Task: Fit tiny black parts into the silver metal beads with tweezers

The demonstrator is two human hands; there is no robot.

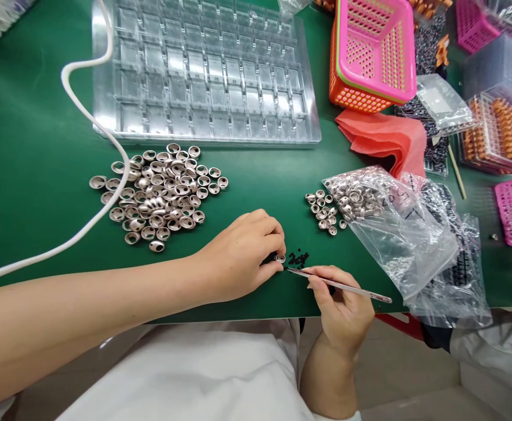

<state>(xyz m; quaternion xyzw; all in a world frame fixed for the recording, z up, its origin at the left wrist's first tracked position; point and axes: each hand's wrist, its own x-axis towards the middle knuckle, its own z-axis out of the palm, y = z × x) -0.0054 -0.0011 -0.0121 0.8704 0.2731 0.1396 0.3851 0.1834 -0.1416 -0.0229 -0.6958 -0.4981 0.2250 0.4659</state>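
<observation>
My left hand [251,251] rests near the front edge of the green table, its fingers closed around a small silver ring-shaped metal part [280,258]. In my right hand [343,304] is a pair of metal tweezers [348,286], pinched between thumb and fingers. The tweezers' tips point left, close to the held part; whether they grip anything is too small to tell. Just beyond the tips lie tiny black pieces [298,257]. A large pile of silver metal parts [163,193] spreads to the left, and a smaller group [325,210] lies at the right.
A clear compartment tray [207,128] stands at the back. A white cable [85,228] crosses the left pile. On the right are a plastic bag of silver parts [356,196], a red cloth [383,137], stacked pink and orange baskets [372,96] and boxes of orange pieces [493,134].
</observation>
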